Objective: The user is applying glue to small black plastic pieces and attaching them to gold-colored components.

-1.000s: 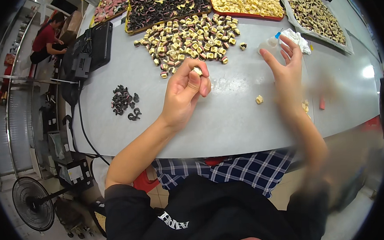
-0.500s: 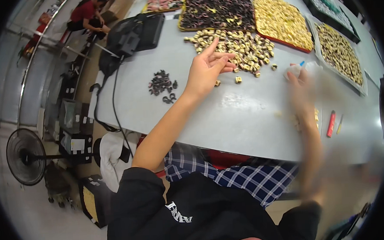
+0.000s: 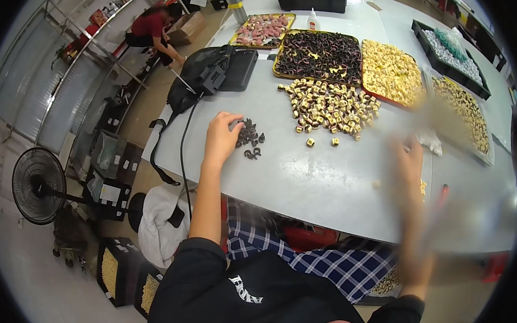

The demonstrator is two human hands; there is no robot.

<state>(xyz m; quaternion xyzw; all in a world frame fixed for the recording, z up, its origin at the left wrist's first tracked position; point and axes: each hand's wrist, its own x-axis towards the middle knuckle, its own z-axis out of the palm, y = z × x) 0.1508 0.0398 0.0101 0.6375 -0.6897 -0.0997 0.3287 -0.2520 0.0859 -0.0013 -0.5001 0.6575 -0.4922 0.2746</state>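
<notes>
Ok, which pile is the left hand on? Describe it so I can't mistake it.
Start at the grey table and find the big heap of pale yellow pieces near its middle. Left of that heap, toward the black bag, lies the small cluster of dark curled pieces under the left hand. It is the only loose dark pile, far smaller than the yellow heap.

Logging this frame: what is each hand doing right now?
Left hand: fingers on the dark pieces; grip cannot be told.
Right hand: motion-blurred, cannot be told.
</notes>
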